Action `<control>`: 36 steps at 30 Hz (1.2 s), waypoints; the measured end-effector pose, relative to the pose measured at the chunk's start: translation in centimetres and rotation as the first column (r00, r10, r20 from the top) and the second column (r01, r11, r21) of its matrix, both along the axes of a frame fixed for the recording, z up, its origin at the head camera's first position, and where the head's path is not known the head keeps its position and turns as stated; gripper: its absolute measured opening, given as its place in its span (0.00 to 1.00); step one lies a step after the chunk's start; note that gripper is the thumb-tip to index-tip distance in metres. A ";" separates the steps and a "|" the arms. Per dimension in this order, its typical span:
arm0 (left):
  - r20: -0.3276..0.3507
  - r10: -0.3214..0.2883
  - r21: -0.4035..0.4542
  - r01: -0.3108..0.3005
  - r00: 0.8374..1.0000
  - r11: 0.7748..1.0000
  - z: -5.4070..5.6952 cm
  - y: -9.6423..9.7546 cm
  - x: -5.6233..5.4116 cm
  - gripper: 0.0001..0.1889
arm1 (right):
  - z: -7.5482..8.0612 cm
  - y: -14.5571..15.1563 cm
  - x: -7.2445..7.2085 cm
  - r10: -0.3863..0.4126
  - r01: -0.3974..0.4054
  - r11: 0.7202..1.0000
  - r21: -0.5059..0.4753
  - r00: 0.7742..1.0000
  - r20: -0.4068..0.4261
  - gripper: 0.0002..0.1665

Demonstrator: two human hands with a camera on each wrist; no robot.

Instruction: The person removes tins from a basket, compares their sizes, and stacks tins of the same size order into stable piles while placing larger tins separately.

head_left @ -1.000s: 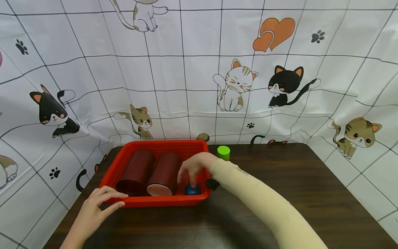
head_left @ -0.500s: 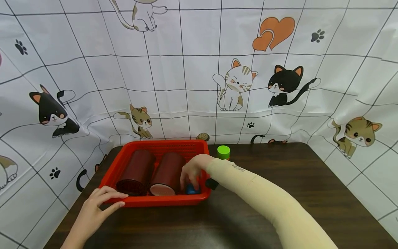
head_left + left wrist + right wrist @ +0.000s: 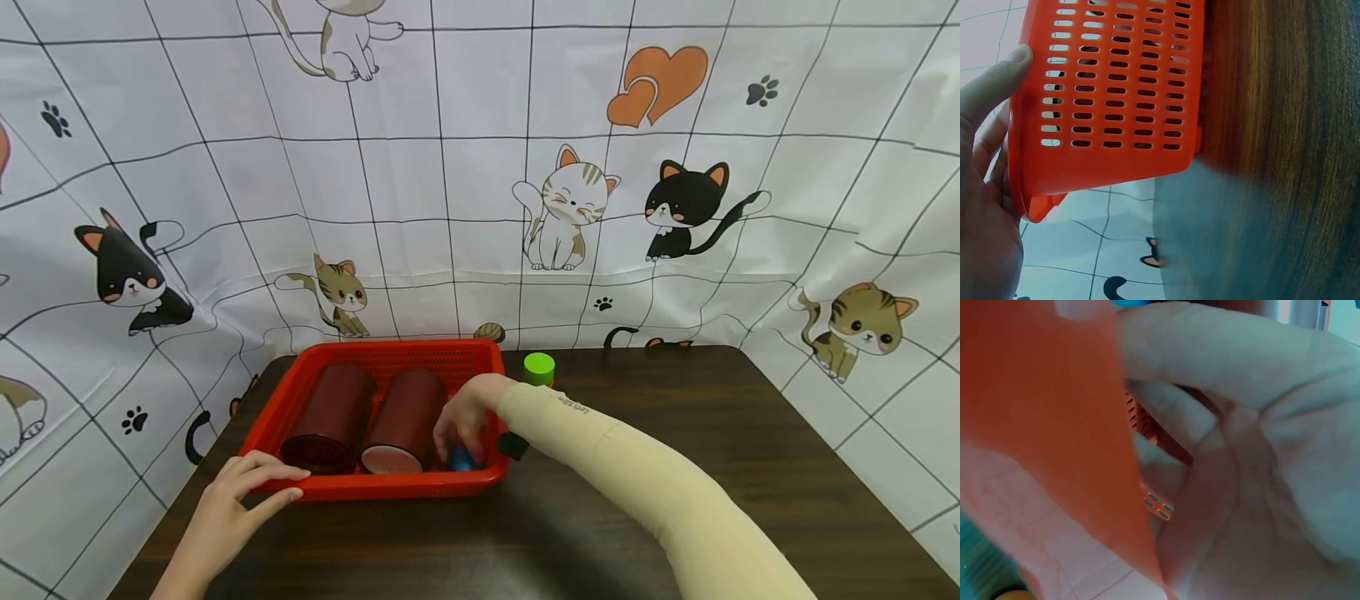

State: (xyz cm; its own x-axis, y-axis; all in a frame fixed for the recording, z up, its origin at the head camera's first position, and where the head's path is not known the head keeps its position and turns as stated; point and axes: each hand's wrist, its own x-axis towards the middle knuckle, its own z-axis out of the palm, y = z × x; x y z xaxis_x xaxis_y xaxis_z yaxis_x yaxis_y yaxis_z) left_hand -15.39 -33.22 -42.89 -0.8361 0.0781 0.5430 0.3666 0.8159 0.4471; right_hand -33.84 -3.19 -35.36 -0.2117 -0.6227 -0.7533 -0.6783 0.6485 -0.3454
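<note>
In the head view my left hand grips the near left rim of a red plastic basket. The left wrist view shows the thumb and fingers on either side of the rim of this slotted basket. My right hand reaches down into the basket's right end, fingers bent round a small shiny blue object, mostly covered by them. Left of that hand lie two dark red cylinders, one with a pale pink end and one with a dark end. A blurred basket wall partly hides my right hand in the right wrist view.
A container with a bright green lid stands behind my right wrist, right of the basket. The dark wooden table reaches back to a white curtain printed with cats.
My right hand has shifted slightly right and its fingers have closed further round the blue object. The nearer cylinder has rolled a little to the right. My left hand stays on the rim.
</note>
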 end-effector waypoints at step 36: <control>0.004 0.002 0.012 -0.002 1.000 1.000 0.1 0.2 0.1 0.18 | -0.4 0.0 0.0 0.032 -0.033 0.999 0.023 0.999 0.036 0.34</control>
State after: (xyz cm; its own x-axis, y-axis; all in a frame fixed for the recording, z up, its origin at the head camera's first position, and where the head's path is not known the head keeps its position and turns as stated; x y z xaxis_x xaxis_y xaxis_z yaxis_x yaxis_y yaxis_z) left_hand -15.25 -33.06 -42.80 -0.8382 0.0701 0.5409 0.3637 0.8108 0.4586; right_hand -33.87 -3.21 -35.75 -0.1643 -0.6107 -0.7746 -0.6864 0.6348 -0.3549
